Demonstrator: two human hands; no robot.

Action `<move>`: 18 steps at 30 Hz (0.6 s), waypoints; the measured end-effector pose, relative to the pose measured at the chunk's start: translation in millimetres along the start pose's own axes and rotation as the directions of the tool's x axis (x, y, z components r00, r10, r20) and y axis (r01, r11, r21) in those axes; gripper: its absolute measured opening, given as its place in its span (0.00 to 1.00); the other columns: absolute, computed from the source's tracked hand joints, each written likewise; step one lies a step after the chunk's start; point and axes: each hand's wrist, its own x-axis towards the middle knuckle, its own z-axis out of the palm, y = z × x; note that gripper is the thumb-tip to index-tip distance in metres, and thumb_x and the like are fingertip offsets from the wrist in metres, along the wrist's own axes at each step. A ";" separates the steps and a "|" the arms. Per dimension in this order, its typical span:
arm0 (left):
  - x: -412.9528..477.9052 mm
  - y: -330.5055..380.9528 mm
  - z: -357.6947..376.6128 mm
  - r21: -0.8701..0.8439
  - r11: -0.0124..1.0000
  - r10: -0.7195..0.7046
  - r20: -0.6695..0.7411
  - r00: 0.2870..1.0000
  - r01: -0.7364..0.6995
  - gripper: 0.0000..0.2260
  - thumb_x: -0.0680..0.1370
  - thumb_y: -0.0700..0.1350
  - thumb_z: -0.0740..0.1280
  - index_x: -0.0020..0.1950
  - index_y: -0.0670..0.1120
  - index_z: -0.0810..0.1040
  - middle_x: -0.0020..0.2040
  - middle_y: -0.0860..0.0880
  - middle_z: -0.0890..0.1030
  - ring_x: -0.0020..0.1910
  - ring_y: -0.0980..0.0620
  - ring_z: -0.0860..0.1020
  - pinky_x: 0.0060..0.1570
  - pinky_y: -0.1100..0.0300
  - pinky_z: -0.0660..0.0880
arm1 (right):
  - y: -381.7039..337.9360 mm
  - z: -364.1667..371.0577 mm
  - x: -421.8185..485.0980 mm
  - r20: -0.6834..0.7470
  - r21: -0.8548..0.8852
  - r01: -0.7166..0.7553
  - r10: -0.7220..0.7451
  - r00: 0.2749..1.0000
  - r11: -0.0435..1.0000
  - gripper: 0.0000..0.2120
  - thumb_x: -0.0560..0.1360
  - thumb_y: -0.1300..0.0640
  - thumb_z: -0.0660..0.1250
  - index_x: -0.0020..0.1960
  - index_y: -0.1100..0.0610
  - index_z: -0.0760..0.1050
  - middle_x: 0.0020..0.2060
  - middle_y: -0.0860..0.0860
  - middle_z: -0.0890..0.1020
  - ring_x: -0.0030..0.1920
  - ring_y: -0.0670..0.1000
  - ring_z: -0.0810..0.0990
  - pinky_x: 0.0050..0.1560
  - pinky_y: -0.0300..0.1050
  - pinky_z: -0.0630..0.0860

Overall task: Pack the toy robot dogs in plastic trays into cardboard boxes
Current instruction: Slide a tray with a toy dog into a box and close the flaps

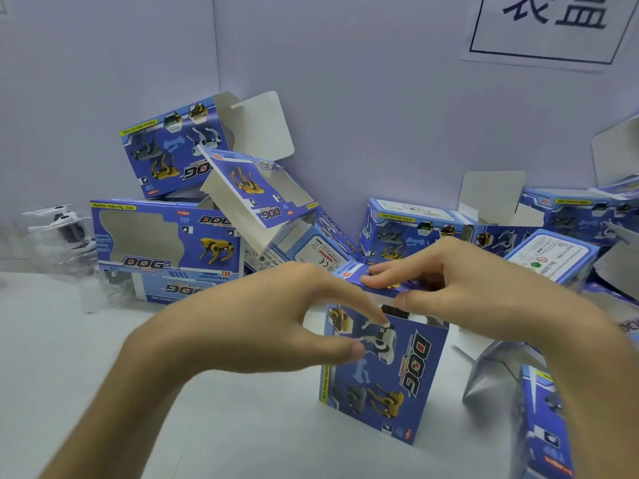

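A blue cardboard box (383, 378) printed with robot dogs and "DOG" stands on end in the middle of the white table. My right hand (460, 285) pinches its top flap (377, 283) between thumb and fingers and holds it bent over the open end. My left hand (262, 323) touches the box's upper left corner with fingertips and thumb. Something dark shows just inside the opening; I cannot tell what it is. Clear plastic trays with toy robot dogs (65, 229) stand at the far left.
Several empty blue boxes (166, 236) with open flaps lie piled against the back wall (380, 98), more at the right (553, 250). Another box (543, 423) lies at the right edge beside my right forearm. A paper sign (553, 25) hangs on the wall.
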 end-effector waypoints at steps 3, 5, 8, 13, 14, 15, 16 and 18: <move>1.5 -7.0 -2.1 -0.127 0.992 -0.022 -0.035 0.999 0.017 0.13 0.79 0.50 0.68 0.62 0.62 0.80 0.61 0.70 0.78 0.62 0.72 0.72 0.68 0.61 0.70 | -1.1 -2.0 -1.3 -0.005 0.008 -0.003 0.003 1.000 1.000 0.21 0.77 0.60 0.67 0.55 0.33 0.82 0.55 0.31 0.82 0.60 0.42 0.80 0.62 0.54 0.77; 2.7 -11.1 -3.0 -0.137 0.990 -0.044 -0.084 0.996 0.032 0.11 0.79 0.48 0.67 0.60 0.59 0.82 0.58 0.68 0.80 0.60 0.72 0.75 0.66 0.60 0.72 | -0.6 -3.9 -2.7 -0.005 0.036 -0.002 0.002 1.000 0.999 0.20 0.77 0.61 0.68 0.55 0.35 0.83 0.55 0.31 0.82 0.61 0.48 0.80 0.63 0.57 0.77; 1.8 -14.5 -6.0 -0.081 0.995 -0.062 -0.132 0.989 0.052 0.10 0.79 0.49 0.67 0.59 0.59 0.82 0.54 0.68 0.81 0.56 0.70 0.77 0.63 0.58 0.74 | -0.8 -5.3 -4.5 -0.013 0.058 0.000 0.001 1.000 0.998 0.19 0.77 0.60 0.69 0.53 0.35 0.83 0.54 0.31 0.82 0.60 0.51 0.81 0.61 0.60 0.78; 0.2 -13.2 -8.2 -0.059 0.997 -0.053 -0.092 0.994 0.048 0.10 0.78 0.51 0.67 0.57 0.61 0.82 0.48 0.73 0.79 0.51 0.67 0.79 0.57 0.60 0.77 | -4.6 -2.6 -2.3 -0.013 0.022 -0.019 0.019 1.000 1.000 0.18 0.75 0.60 0.69 0.53 0.36 0.84 0.53 0.28 0.81 0.58 0.42 0.81 0.61 0.53 0.78; 0.8 -13.2 -8.4 -0.065 0.997 -0.042 -0.093 0.995 0.036 0.09 0.78 0.50 0.67 0.57 0.61 0.82 0.48 0.72 0.80 0.51 0.66 0.79 0.56 0.60 0.78 | -5.7 -1.7 -2.4 0.001 0.009 -0.017 0.017 1.000 1.000 0.18 0.76 0.59 0.69 0.53 0.35 0.83 0.54 0.26 0.80 0.59 0.38 0.80 0.61 0.48 0.78; 1.0 -13.7 -8.9 -0.076 0.997 -0.031 -0.095 0.995 0.024 0.09 0.79 0.50 0.67 0.56 0.60 0.83 0.48 0.70 0.80 0.50 0.65 0.80 0.55 0.61 0.78 | -7.1 -0.5 -2.8 0.015 -0.004 -0.012 0.012 1.000 1.000 0.18 0.76 0.58 0.69 0.54 0.34 0.83 0.54 0.25 0.79 0.59 0.34 0.78 0.61 0.41 0.76; 0.8 -14.7 -9.4 -0.089 0.996 -0.023 -0.096 0.995 0.015 0.09 0.79 0.49 0.67 0.56 0.60 0.83 0.48 0.70 0.81 0.50 0.64 0.80 0.54 0.63 0.78 | -8.3 0.5 -3.3 0.026 -0.019 -0.008 0.009 1.000 1.000 0.19 0.76 0.58 0.69 0.54 0.33 0.82 0.54 0.23 0.78 0.59 0.30 0.76 0.60 0.34 0.74; -0.1 -17.2 -9.9 -0.116 0.993 -0.016 -0.097 0.995 0.004 0.09 0.79 0.48 0.68 0.56 0.59 0.83 0.50 0.68 0.82 0.52 0.64 0.80 0.53 0.66 0.77 | -9.0 1.9 -3.8 0.037 -0.046 -0.015 0.016 0.999 0.999 0.19 0.78 0.57 0.68 0.55 0.32 0.81 0.56 0.23 0.77 0.60 0.28 0.74 0.58 0.28 0.71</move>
